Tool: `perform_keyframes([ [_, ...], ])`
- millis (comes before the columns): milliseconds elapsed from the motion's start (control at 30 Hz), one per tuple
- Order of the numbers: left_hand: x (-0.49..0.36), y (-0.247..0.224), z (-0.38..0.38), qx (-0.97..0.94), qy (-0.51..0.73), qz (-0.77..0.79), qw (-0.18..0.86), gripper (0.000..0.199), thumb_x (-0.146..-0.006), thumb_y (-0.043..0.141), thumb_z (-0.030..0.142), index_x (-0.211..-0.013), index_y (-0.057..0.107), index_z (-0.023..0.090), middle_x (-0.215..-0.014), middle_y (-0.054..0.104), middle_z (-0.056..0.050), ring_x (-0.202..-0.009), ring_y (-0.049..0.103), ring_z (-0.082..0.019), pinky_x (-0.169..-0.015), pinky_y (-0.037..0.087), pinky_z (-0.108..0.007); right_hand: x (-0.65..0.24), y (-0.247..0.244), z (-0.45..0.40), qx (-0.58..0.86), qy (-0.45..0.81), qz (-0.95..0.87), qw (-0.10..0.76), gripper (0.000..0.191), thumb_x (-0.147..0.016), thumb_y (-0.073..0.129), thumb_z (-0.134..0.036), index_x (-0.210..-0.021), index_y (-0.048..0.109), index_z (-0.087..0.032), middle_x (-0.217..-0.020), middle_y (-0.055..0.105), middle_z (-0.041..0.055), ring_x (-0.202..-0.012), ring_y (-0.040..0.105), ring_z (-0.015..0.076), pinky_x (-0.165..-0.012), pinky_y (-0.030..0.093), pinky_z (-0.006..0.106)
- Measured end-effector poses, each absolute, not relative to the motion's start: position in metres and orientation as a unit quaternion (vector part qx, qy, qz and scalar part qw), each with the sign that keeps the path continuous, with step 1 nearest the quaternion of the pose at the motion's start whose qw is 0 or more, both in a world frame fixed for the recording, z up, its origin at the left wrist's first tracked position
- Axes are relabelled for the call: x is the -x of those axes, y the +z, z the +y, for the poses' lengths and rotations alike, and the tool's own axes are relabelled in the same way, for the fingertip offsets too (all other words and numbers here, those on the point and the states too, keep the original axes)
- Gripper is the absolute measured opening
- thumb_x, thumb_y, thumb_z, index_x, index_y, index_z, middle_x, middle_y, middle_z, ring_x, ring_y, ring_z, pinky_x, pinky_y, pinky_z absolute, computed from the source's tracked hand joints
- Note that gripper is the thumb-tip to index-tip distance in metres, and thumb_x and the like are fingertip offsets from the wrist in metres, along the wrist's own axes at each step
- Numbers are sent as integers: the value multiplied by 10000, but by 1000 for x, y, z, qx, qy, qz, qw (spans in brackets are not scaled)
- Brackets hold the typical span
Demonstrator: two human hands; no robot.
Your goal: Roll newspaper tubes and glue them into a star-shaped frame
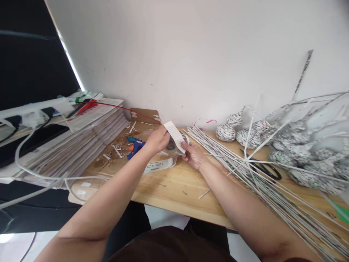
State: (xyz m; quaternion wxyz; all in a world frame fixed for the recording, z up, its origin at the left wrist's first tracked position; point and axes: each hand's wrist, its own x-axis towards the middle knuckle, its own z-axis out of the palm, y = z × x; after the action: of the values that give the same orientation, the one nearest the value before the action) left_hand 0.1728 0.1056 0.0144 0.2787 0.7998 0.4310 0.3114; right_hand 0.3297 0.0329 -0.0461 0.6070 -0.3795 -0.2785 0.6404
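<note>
A white paper strip (174, 133) slants between my two hands. At its upper end, my left hand (159, 139) is closed, its fingertips partly hidden. A long, thin red rod (122, 108) runs from the left and meets the strip just above that hand. My right hand (194, 155) pinches the strip's lower end between thumb and fingers. Behind and below the strip is a clear plastic tub (173, 168) with a printed label (158, 165), partly covered by my hands; dark contents show inside.
Left are stacked papers (100, 127), a power strip (35, 112) with cables, and a blue glue gun (135, 148) among scraps. Right lie many paper sticks (215, 149), black-handled scissors (265, 169), a star of joined sticks (247, 159) and woven paper shapes (225, 133). A wall stands behind.
</note>
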Motion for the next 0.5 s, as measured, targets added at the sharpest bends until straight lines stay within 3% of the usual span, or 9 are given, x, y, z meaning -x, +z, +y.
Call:
perform_keyframes([
  [133, -168, 20, 72, -683, 340, 338, 551, 688, -866, 267, 681, -1030, 684, 159, -930, 709, -125, -791, 665, -239, -537, 473, -272, -327, -48, 31, 396, 630, -313, 591, 393, -587, 836, -417, -745, 581, -164, -534, 606, -27, -366, 454, 60, -310, 253, 158],
  [200, -170, 17, 62, -671, 357, 318, 567, 644, -808, 424, 698, -1015, 693, 150, -904, 711, -116, -753, 662, -219, -508, 468, -246, -326, -51, 31, 397, 620, -348, 581, 396, -599, 822, -447, -739, 588, -160, -527, 611, -19, -359, 454, 62, -312, 264, 164],
  [300, -173, 10, 54, -662, 415, 341, 523, 477, -689, 703, 552, -910, 712, 130, -829, 710, -84, -643, 640, -170, -469, 459, -216, -326, -54, 30, 386, 617, -389, 565, 406, -614, 802, -484, -736, 593, -158, -517, 605, -17, -358, 460, 67, -316, 277, 171],
  [400, -168, 7, 47, -583, 470, 340, 569, 399, -723, 699, 493, -903, 682, 137, -843, 707, -71, -601, 630, -142, -424, 454, -197, -329, -51, 29, 374, 632, -373, 567, 419, -656, 754, -539, -770, 596, -167, -541, 597, -32, -373, 472, 65, -314, 260, 165],
  [500, -152, 6, 30, -508, 444, 307, 671, 334, -753, 695, 440, -920, 630, 158, -804, 702, -58, -605, 648, -141, -444, 488, -192, -333, -46, 28, 365, 651, -329, 579, 407, -676, 739, -539, -808, 594, -182, -586, 601, -48, -387, 473, 53, -318, 248, 154],
])
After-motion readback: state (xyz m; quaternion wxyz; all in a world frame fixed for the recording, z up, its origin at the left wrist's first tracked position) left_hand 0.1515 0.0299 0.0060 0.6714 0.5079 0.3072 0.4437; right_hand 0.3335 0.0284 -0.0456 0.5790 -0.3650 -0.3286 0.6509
